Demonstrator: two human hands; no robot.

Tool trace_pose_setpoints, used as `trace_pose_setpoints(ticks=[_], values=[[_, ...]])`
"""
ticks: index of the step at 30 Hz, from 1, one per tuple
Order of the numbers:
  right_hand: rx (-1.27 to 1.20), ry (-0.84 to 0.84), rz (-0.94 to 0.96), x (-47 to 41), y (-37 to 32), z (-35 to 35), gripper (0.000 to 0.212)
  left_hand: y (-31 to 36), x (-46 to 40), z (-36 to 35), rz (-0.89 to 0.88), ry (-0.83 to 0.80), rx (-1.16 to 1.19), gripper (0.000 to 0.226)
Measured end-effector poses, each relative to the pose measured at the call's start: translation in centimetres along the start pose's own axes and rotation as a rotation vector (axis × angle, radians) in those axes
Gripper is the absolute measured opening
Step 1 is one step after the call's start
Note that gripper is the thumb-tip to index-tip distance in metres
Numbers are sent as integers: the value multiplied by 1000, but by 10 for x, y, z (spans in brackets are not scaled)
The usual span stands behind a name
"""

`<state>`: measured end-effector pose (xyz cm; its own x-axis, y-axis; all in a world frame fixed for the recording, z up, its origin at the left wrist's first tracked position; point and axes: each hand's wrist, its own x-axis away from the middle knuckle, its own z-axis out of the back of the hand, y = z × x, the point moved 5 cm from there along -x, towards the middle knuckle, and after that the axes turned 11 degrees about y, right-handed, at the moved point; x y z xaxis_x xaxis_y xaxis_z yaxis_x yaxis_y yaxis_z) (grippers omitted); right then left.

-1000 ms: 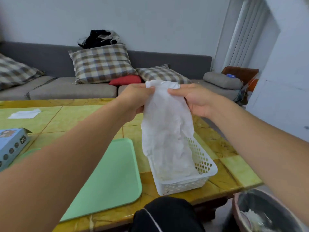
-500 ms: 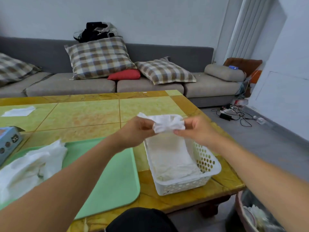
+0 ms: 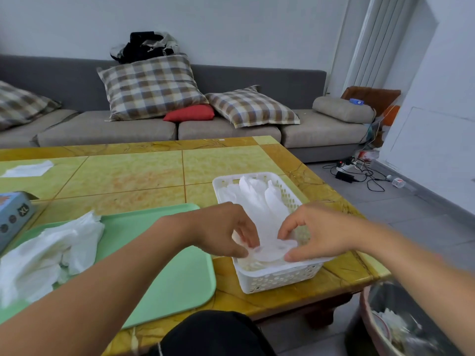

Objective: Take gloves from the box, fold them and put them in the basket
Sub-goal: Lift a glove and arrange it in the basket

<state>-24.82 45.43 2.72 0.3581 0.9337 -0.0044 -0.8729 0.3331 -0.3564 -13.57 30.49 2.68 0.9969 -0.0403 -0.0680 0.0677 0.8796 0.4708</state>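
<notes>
Your left hand [image 3: 226,229] and right hand [image 3: 318,232] are both down over the near end of the white perforated basket [image 3: 280,278], each pinching the folded translucent glove [image 3: 270,249] between curled fingers and thumb. The glove rests on the pile of gloves already in the basket [image 3: 257,194] (white, layered toward the far end). The basket sits on the yellow tiled table [image 3: 133,176], at about 3 o'clock from the green tray [image 3: 180,278] and just beside it. A loose heap of unfolded gloves [image 3: 51,250] lies on the tray's left part, roughly 9 o'clock from your hands. The blue glove box [image 3: 15,217], marked XL, stands at the far left edge, at about 10 o'clock from the heap. A flat white sheet [image 3: 28,169] lies farther back on the table, toward 11 o'clock. Beyond the table is a grey sofa [image 3: 231,129] with checked cushions [image 3: 151,86].
</notes>
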Motion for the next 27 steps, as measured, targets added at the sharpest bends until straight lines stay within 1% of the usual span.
trace_pose_setpoints(ticks=[1, 2, 3, 4, 5, 6, 7, 8, 9, 10, 11, 12, 13, 14, 15, 17, 18, 19, 20, 21, 22, 23, 24, 25, 26, 27], values=[[-6, -40, -33, -1, 1, 4, 34, 2, 0, 0, 22, -38, -13, 26], [-41, -27, -69, -3, -1, 12, 39, 3, -1, 3, 53, -26, 8, 22], [-86, 52, -94, -10, -1, 23, 43, 2, -5, 10, 89, 38, 52, 16], [-124, 167, -91, -18, -4, 32, 42, -1, -8, 18, 127, 146, 86, 13], [-132, 274, -61, -27, -8, 38, 36, -4, -12, 27, 156, 271, 79, 14], [-97, 324, -19, -37, -15, 40, 28, -7, -16, 34, 173, 369, 10, 17], [-17, 289, 12, -47, -22, 36, 36, -9, -19, 37, 182, 413, -120, 20], [86, 174, 10, -57, -28, 25, 61, -12, -23, 35, 188, 389, -278, 29], [197, 15, -30, -67, -27, 10, 85, -17, -27, 28, 214, 293, -421, 41], [308, -125, -88, -72, -25, -3, 101, -23, -30, 19, 247, 177, -512, 53], [373, -230, -146, -78, -21, -12, 109, -29, -32, 10, 280, 75, -537, 61], [387, -300, -190, -82, -19, -18, 113, -35, -34, 3, 309, 9, -508, 65], [367, -341, -215, -85, -17, -20, 116, -40, -35, 1, 315, -11, -468, 67], [363, -378, -230, -84, -19, -19, 117, -42, -35, 3, 299, 10, -431, 68], [390, -401, -251, -84, -22, -13, 117, -42, -32, 10, 274, 66, -398, 66], [526, -382, -266, -89, -40, 13, 107, -40, -19, 39, 222, 256, -279, 58], [572, -313, -233, -93, -57, 30, 97, -40, -7, 56, 207, 352, -217, 52], [594, -208, -171, -100, -81, 45, 86, -44, 8, 72, 207, 423, -186, 45], [566, -86, -88, -106, -109, 57, 75, -50, 25, 87, 220, 467, -185, 38], [487, 23, 4, -116, -137, 60, 64, -58, 43, 99, 252, 481, -200, 32], [381, 101, 112, -127, -169, 54, 51, -69, 66, 110, 299, 496, -202, 24], [266, 131, 193, -136, -194, 42, 39, -80, 84, 117, 353, 508, -233, 15], [168, 105, 244, -146, -217, 23, 30, -93, 103, 122, 410, 527, -265, 7], [107, 52, 290, -161, -247, -4, 27, -111, 136, 127, 514, 543, -294, 7], [84, 12, 310, -170, -264, -28, 28, -128, 157, 127, 580, 571, -287, 12], [83, -1, 315, -177, -270, -45, 34, -141, 171, 123, 638, 592, -269, 11]])
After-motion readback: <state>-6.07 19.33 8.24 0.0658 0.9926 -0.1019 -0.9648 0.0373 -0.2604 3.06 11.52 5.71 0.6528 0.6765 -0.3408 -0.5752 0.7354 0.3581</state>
